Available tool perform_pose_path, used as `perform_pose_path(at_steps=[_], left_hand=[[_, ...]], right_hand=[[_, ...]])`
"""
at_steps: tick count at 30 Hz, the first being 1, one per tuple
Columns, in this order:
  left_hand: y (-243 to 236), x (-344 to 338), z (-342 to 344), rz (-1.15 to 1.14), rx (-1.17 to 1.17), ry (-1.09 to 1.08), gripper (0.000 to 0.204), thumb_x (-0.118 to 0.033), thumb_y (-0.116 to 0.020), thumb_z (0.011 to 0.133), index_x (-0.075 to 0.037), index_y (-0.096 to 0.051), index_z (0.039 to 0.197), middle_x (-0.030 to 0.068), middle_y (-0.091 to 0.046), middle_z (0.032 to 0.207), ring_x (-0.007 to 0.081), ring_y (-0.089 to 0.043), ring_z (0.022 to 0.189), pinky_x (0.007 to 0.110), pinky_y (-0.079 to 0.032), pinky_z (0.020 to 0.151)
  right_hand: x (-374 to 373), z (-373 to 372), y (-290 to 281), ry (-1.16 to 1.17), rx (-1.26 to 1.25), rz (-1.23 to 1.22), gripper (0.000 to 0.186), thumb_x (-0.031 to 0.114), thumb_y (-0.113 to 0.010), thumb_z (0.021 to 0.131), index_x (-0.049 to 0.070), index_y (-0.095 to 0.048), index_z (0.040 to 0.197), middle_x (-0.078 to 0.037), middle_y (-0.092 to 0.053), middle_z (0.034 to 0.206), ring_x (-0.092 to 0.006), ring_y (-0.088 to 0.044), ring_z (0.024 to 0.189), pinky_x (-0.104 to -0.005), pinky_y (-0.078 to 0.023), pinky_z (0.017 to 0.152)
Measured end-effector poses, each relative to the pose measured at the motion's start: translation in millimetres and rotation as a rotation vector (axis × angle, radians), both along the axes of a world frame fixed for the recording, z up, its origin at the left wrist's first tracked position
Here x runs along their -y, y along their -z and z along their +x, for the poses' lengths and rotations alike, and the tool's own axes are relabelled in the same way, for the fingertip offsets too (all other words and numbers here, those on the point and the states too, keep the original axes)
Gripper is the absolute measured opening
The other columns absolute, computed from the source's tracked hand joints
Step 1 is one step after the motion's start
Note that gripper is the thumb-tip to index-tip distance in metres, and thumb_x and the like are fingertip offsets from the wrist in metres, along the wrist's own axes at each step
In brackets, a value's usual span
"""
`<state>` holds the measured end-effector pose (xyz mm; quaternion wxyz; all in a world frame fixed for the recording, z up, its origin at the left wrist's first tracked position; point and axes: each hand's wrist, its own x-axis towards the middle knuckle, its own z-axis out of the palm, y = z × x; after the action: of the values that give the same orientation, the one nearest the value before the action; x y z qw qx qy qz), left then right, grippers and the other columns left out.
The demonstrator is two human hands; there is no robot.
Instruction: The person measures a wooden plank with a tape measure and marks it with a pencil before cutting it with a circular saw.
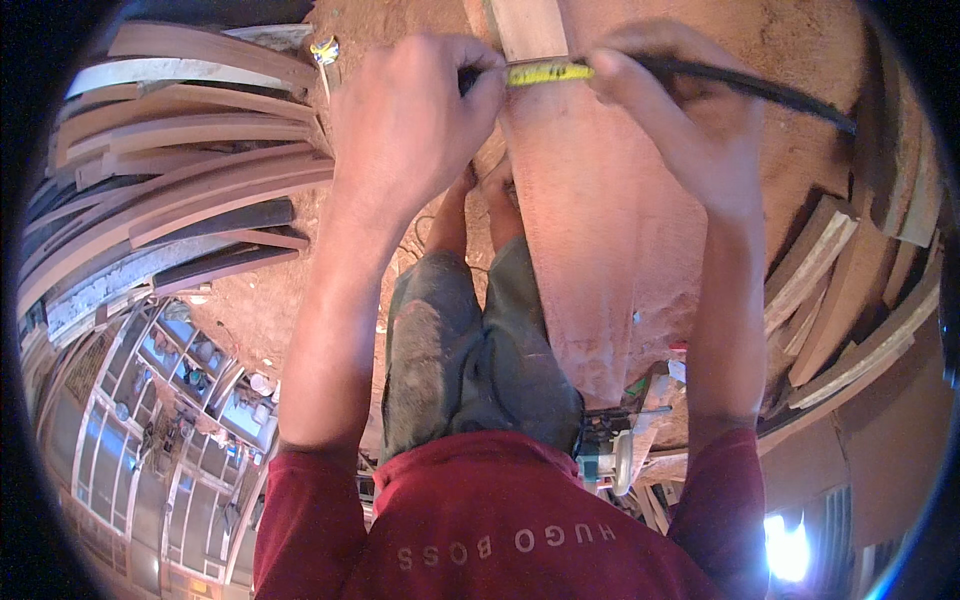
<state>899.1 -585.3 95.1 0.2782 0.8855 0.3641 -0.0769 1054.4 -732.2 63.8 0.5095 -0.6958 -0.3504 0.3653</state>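
Note:
A yellow strip, which looks like a tape measure blade (548, 73), stretches between my two hands above a board. My left hand (415, 110) is closed at the strip's left end, with a small dark part showing beside the thumb. At the other end, my right hand (685, 105) pinches the strip between thumb and fingers. A long dark strip (770, 88) runs out from under the right hand toward the right; whether it is the same tape is unclear. Below lies a wide reddish wooden board (585, 230), with a paler wood piece (530, 28) at its far end.
Stacked curved-looking planks (190, 150) fill the left side. More timber pieces (825, 290) lean at the right. A power tool (608, 460) sits near the board's close end. Shelving with odds and ends (200, 370) stands at the lower left. Sawdust-coloured ground (260, 310) surrounds my legs.

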Motion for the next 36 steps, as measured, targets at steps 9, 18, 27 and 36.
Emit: perform_pose_path(at_steps=[9,18,27,36], left_hand=[[-14,56,-117,-0.456,-0.01,-0.017,0.062,-0.034,-0.083,0.079,-0.007,-0.062,0.131,0.017,-0.073,0.096,0.0299,-0.072,0.088,0.043,-0.056,0.077],[-26,48,-177,-0.94,0.124,-0.571,0.048,-0.044,-0.056,0.102,-0.005,-0.059,0.13,0.0108,-0.068,0.095,0.0177,-0.066,0.084,0.032,-0.055,0.072],[-134,87,-129,-1.633,0.01,-0.518,0.044,-0.047,-0.045,0.104,-0.007,-0.063,0.113,0.01,-0.069,0.096,0.0227,-0.067,0.086,0.039,-0.054,0.076],[-124,43,-174,-1.438,-0.316,-0.095,0.045,-0.056,-0.049,0.1,-0.015,-0.065,0.111,0.0037,-0.068,0.09,0.0215,-0.067,0.075,0.039,-0.053,0.062]], right_hand=[[98,-88,-79,0.381,-0.181,-0.153,0.028,0.014,-0.047,0.103,-0.001,-0.069,0.111,-0.01,-0.063,0.091,-0.0185,-0.061,0.083,-0.0349,-0.049,0.079],[144,-170,-163,0.21,-0.063,-0.48,0.033,0.023,-0.053,0.102,-0.001,-0.065,0.121,-0.02,-0.068,0.103,-0.0343,-0.067,0.095,-0.0441,-0.05,0.085],[115,-274,-201,0.731,0.06,-0.141,0.046,0.027,-0.054,0.099,0.002,-0.053,0.138,-0.027,-0.057,0.116,-0.0431,-0.057,0.11,-0.0476,-0.045,0.097],[206,-431,-424,1.782,0.756,0.551,0.034,0.01,-0.052,0.098,-0.001,-0.053,0.13,-0.008,-0.058,0.092,-0.0205,-0.059,0.082,-0.0367,-0.054,0.078]])
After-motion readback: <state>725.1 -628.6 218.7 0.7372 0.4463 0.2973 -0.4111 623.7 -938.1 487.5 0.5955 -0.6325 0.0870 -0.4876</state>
